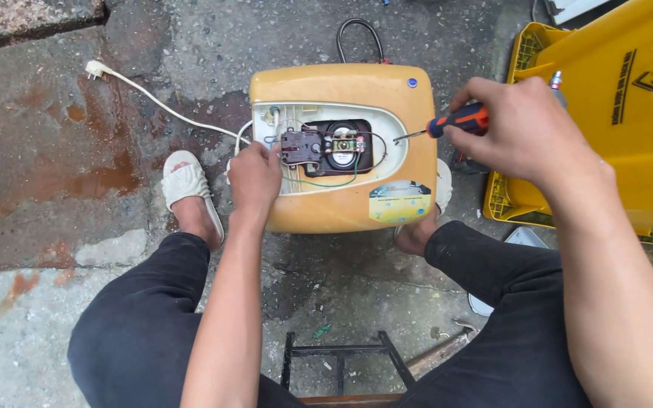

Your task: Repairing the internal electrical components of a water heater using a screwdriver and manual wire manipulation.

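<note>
A yellow-orange water heater body [341,211] lies on the ground between my feet, its white inner panel exposed. In the opening sit a black thermostat block [301,146], a round black flange [344,147] and thin wires. My left hand [253,177] rests on the panel's left edge, fingertips touching the thermostat block. My right hand [519,128] grips a screwdriver [447,125] with an orange and blue handle; its metal tip points left at the right side of the opening.
A white power cord with plug [145,94] runs off to the left over wet concrete. A yellow plastic bin [614,113] stands close on the right. A black cable loop [358,34] lies behind the heater. A metal stool frame [338,355] and a tool [440,349] are below.
</note>
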